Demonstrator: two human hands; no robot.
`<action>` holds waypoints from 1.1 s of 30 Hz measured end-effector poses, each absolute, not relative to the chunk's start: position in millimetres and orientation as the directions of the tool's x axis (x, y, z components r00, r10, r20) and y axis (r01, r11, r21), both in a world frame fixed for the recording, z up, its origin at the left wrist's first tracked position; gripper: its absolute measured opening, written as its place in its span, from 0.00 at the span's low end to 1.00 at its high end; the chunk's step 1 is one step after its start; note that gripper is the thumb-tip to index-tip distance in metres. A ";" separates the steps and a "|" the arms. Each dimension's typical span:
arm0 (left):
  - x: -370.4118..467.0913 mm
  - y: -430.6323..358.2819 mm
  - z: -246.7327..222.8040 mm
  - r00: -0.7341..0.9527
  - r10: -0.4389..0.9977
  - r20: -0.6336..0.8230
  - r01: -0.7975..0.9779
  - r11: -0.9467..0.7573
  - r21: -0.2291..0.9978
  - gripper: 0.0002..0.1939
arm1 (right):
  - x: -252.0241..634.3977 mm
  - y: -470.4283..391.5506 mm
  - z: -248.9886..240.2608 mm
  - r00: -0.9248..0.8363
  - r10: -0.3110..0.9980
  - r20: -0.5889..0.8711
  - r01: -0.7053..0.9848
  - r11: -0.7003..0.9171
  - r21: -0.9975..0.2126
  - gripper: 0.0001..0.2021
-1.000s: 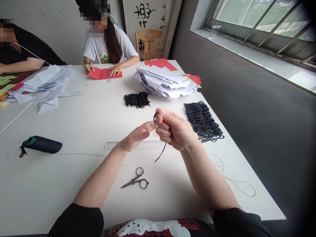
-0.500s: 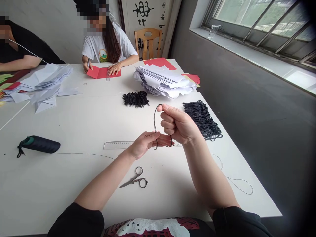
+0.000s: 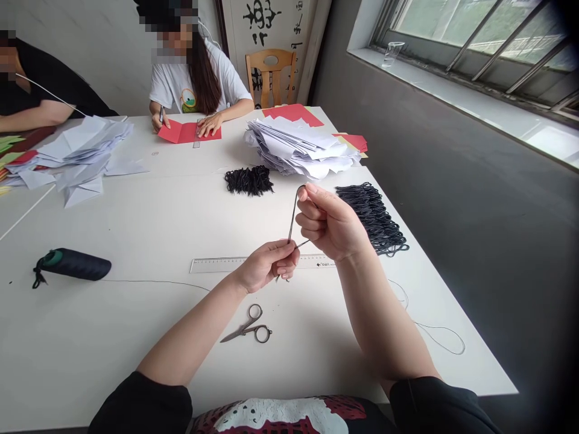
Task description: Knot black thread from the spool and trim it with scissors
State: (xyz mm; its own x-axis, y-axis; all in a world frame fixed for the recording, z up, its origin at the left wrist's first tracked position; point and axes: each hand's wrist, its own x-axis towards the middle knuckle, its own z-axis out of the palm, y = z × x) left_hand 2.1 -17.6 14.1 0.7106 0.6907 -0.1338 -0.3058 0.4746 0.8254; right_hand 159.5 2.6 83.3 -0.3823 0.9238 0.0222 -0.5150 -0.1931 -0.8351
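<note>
A thin black cord [image 3: 292, 218] runs taut between my hands above the table. My left hand [image 3: 266, 262] is closed, pinching the cord between thumb and fingers, and short ends poke out below it. Higher and to the right, my right hand [image 3: 332, 223] is closed in a fist, with the cord bent over the thumb and forefinger. Under my hands lies a clear ruler [image 3: 217, 265]. Scissors [image 3: 246, 328] rest with blades apart nearer to me. Beyond my right hand is a row of looped black cords [image 3: 373, 217]; a smaller black bundle [image 3: 248, 181] lies farther back.
A dark thread spool [image 3: 76, 264] lies at left, its thread trailing toward my left arm. Loose thread [image 3: 446, 340] curls at right. Stacks of white paper [image 3: 298, 147] stand at the back. Across the table a person [image 3: 199, 78] draws on red card [image 3: 187, 132]; another sits far left.
My left fingers have curled in from stretched out and now grip the cord. My right hand has risen slightly to the right, and the cord's loop has pulled straighter.
</note>
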 end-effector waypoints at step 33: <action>1.9 -5.9 12.7 0.639 0.642 -0.422 -0.456 0.759 0.465 0.15 | 168.8 36.4 62.0 0.063 0.992 -0.112 -0.727 -0.032 -0.686 0.12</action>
